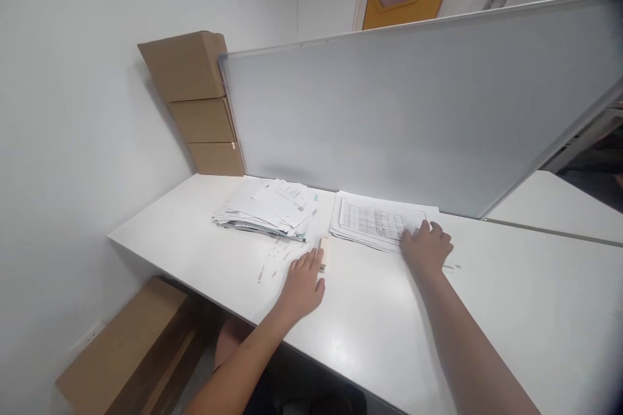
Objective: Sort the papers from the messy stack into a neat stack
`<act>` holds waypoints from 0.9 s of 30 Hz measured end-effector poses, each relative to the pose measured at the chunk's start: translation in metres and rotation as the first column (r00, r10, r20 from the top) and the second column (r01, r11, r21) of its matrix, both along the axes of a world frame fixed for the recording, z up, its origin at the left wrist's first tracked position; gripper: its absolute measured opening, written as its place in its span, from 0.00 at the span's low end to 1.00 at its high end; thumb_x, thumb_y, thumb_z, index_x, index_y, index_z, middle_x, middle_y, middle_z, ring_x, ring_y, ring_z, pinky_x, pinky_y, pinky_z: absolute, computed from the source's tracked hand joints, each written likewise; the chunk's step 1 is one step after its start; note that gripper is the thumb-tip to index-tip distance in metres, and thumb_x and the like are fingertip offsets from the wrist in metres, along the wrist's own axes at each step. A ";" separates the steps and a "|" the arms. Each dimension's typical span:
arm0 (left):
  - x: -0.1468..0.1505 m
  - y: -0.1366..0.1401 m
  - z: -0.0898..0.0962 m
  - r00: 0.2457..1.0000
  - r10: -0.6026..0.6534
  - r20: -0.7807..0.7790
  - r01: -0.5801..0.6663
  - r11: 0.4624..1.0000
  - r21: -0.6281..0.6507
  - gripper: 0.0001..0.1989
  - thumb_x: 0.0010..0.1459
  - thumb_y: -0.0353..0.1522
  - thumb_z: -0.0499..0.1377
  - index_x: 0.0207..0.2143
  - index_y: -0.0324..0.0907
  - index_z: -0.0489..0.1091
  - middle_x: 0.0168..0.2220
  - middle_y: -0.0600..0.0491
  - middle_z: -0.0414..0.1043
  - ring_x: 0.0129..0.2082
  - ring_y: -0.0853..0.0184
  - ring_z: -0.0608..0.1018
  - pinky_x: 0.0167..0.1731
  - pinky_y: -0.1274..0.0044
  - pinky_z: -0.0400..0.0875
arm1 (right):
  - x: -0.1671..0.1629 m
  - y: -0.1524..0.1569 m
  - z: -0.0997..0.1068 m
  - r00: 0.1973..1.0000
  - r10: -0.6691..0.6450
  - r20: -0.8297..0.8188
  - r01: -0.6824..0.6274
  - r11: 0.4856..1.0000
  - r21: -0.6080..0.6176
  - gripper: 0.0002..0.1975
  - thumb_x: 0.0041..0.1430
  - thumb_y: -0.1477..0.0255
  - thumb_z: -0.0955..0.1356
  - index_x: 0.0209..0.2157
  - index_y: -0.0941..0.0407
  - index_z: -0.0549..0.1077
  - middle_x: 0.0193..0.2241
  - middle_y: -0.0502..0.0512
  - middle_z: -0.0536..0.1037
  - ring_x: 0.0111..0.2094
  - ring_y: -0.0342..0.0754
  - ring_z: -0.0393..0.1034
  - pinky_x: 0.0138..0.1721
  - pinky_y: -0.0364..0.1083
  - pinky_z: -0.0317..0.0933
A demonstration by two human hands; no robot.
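Small pale block (pixel 326 251) on the white table (pixel 370 337), near the gap between the left papers (pixel 267 211) and right papers (pixel 370 220); long axis runs from the person towards the grey divider (pixel 389 110), dark-marked end nearest. Left hand (pixel 302 285): fingers extended at its left side, unclenched. Right hand (pixel 426 248): fingers loosely bent over the right papers' edge; whether pinching, cannot tell
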State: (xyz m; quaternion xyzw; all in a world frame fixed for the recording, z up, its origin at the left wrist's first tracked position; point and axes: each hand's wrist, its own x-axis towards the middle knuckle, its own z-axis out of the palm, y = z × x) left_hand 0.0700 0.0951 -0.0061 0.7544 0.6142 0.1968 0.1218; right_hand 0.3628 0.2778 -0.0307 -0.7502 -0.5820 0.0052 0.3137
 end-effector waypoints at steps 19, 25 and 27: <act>-0.100 0.105 0.007 0.927 0.334 -0.171 -0.248 0.887 0.390 0.28 0.61 0.37 0.57 0.62 0.38 0.65 0.66 0.42 0.60 0.67 0.44 0.60 0.64 0.54 0.55 | 0.010 -0.075 -0.044 0.972 0.135 -0.190 -0.107 0.983 0.152 0.28 0.56 0.61 0.59 0.49 0.65 0.74 0.57 0.74 0.69 0.59 0.67 0.59 0.58 0.63 0.55; -0.101 0.095 -0.005 0.969 0.210 -0.128 -0.122 0.863 0.490 0.18 0.57 0.23 0.55 0.48 0.41 0.76 0.50 0.45 0.78 0.53 0.55 0.76 0.54 0.63 0.68 | 0.007 -0.074 -0.043 0.966 0.178 -0.185 -0.143 0.971 0.189 0.24 0.55 0.64 0.60 0.46 0.63 0.75 0.56 0.72 0.70 0.59 0.66 0.60 0.59 0.63 0.54; -0.100 0.088 -0.004 0.973 0.203 -0.109 -0.123 0.860 0.495 0.17 0.57 0.23 0.55 0.46 0.42 0.76 0.48 0.46 0.79 0.52 0.58 0.77 0.54 0.64 0.68 | 0.007 -0.078 -0.041 0.966 0.183 -0.183 -0.142 0.966 0.214 0.23 0.55 0.64 0.60 0.45 0.62 0.75 0.56 0.72 0.70 0.59 0.65 0.60 0.59 0.63 0.54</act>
